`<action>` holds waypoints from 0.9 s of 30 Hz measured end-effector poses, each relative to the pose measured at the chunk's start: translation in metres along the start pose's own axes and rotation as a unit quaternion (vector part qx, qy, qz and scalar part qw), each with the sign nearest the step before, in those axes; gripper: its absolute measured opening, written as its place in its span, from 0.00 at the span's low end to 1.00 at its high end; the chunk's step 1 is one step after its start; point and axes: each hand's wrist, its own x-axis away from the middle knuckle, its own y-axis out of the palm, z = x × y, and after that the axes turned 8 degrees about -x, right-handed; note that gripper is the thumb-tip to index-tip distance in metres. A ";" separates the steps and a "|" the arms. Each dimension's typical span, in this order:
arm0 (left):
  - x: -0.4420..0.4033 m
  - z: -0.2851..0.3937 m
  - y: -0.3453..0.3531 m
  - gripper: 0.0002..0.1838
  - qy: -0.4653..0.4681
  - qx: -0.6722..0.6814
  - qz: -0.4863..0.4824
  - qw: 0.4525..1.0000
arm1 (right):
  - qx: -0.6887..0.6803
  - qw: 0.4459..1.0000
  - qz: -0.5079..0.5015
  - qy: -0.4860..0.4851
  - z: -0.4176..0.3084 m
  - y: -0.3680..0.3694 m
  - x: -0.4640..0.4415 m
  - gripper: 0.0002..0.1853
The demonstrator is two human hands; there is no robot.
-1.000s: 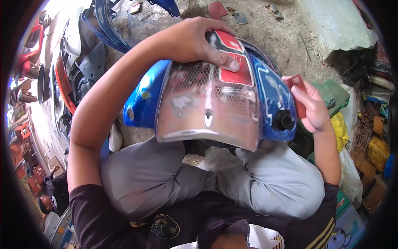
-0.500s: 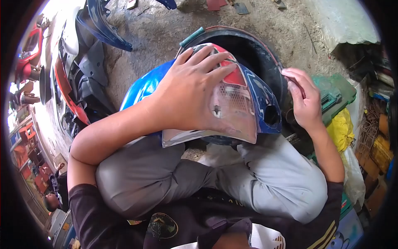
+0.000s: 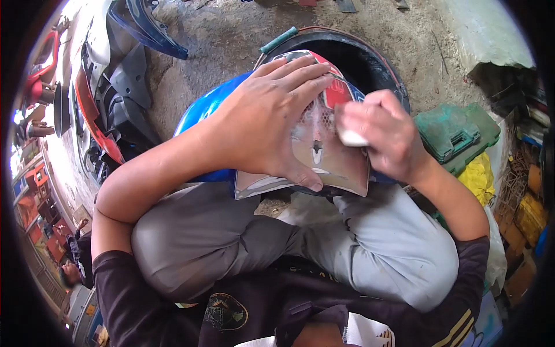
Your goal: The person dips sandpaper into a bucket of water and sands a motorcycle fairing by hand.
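Observation:
A motorcycle fairing panel [image 3: 350, 165], blue at the left with red and dull, scuffed-looking brownish patches, rests over my lap and the near side of a black bucket [image 3: 399, 78]. My left hand [image 3: 272, 110] lies across it with fingers stretched out and the thumb near its lower edge, pressing on the surface. At the panel's right part is my right hand [image 3: 384, 136], blurred by motion. Its fingers are closed on a small white piece [image 3: 351, 137] against the panel; its exact kind is unclear.
A green plastic case [image 3: 459, 139] and a yellow bag [image 3: 477, 179] lie to the right. More fairing parts [image 3: 130, 81] lean along the left, with a dark blue one [image 3: 147, 34] on the concrete floor. Another person [image 3: 78, 260] is at the far left.
My right hand has moved left from the bucket's right rim onto the panel, where the white piece now shows in its fingers. My left thumb has shifted lower on the panel.

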 end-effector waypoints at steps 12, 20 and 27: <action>0.000 -0.002 0.000 0.76 -0.003 -0.005 -0.003 1.000 | -0.025 1.000 -0.003 0.001 -0.004 0.002 -0.005 0.25; -0.002 -0.006 0.004 0.76 0.000 -0.020 0.001 1.000 | -0.034 0.999 -0.004 0.002 0.005 0.001 -0.004 0.28; -0.001 -0.005 0.003 0.76 -0.004 -0.025 -0.009 1.000 | -0.060 0.998 0.002 -0.004 0.008 0.004 0.000 0.28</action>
